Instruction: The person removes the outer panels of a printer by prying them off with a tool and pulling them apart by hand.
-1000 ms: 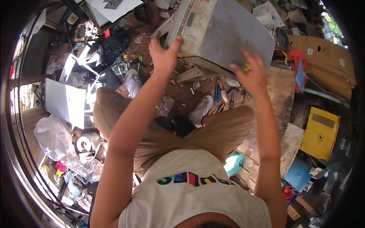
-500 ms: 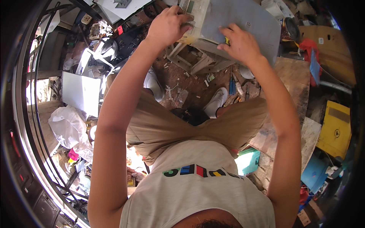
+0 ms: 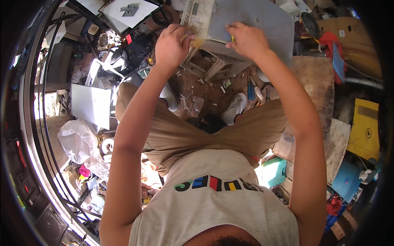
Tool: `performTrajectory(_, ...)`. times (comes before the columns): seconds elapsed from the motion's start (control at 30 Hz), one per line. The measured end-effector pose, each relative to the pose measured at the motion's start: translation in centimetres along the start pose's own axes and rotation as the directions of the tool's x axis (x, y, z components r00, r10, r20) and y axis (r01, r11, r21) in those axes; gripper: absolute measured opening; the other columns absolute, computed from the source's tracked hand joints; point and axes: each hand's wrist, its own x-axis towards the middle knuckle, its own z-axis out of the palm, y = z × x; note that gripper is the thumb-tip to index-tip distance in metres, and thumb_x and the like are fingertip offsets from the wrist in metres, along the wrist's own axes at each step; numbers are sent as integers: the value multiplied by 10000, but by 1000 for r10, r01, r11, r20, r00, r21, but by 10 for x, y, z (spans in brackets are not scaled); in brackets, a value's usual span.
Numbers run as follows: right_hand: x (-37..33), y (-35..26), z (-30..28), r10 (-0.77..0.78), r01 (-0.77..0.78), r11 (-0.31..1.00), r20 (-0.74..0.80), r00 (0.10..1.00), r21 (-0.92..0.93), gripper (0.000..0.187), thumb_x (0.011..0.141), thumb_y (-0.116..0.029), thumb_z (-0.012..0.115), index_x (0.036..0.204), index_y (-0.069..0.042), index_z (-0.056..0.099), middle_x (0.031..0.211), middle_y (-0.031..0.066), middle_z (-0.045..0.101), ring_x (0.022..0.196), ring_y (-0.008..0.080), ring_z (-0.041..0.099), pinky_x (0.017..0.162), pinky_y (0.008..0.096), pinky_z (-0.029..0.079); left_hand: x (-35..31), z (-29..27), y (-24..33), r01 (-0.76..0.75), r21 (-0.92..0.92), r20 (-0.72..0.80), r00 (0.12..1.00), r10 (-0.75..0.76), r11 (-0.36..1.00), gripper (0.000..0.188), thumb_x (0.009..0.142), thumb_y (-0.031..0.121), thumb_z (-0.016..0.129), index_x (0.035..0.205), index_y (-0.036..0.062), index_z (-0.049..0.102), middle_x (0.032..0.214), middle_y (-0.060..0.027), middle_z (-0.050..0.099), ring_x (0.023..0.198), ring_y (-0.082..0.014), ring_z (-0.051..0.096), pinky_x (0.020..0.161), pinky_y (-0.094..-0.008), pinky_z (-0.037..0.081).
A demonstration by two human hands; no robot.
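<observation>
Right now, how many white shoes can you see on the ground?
2. One white shoe lies by the left thigh, partly behind the left forearm; the other sits right of it, near the right knee. Clutter could hide more.

The grey machine case (image 3: 246,20) runs off the top edge, so its upper part is out of sight. The left hand (image 3: 172,43) covers the case's near-left corner, and the right hand (image 3: 246,41) hides most of a small yellow thing (image 3: 232,38), too little showing to tell its kind. Small debris on the floor (image 3: 205,88) is too fine to identify.
</observation>
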Motion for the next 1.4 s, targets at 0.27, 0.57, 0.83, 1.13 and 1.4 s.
performTrajectory(0.27, 10, 11, -37, -247, 235, 952, -39, 968, -199, 374, 758, -334, 746, 1063, -129, 677, 944, 78, 671, 888, 290, 686, 770, 426, 560, -32, 13, 2, 71, -137, -111, 990, -87, 988, 641, 764, 189, 783, 1333, 74, 511, 1301, -181, 526, 1205, -374, 496, 1030, -456, 397)
performTrajectory(0.57, 32, 74, -182, -214, 128, 970, -469, 857, -209, 257, 763, -164, 626, 983, -68, 717, 895, 178, 704, 871, 361, 672, 777, 462, 539, -20, 23, 13, 72, -105, -42, 996, -76, 992, 669, 768, 218, 768, 1368, 92, 498, 1374, -204, 471, 1242, -388, 467, 1059, -476, 367)
performTrajectory(0.83, 53, 74, -179, -195, 95, 970, -481, 855, -223, 262, 788, -160, 582, 990, -65, 720, 918, 178, 708, 879, 366, 675, 795, 470, 538, -16, 23, 10, 99, -71, -20, 995, -101, 993, 637, 768, 217, 755, 1352, 102, 528, 1388, -197, 453, 1215, -401, 462, 1037, -481, 377)
performTrajectory(1.13, 53, 78, -174, -194, 100, 973, -492, 849, -210, 254, 789, -155, 569, 981, -79, 716, 932, 162, 709, 889, 344, 677, 799, 459, 539, -16, 25, 12, 109, -75, -30, 993, -112, 991, 639, 763, 222, 762, 1351, 106, 539, 1395, -205, 447, 1239, -402, 451, 1050, -483, 365)
performTrajectory(1.4, 45, 72, -166, -209, 131, 974, -499, 841, -186, 253, 780, -128, 585, 998, -72, 702, 913, 164, 695, 871, 353, 668, 774, 460, 537, -17, 26, 11, 95, -85, -48, 994, -99, 992, 647, 756, 210, 755, 1352, 98, 531, 1402, -201, 436, 1202, -416, 457, 1021, -488, 402)
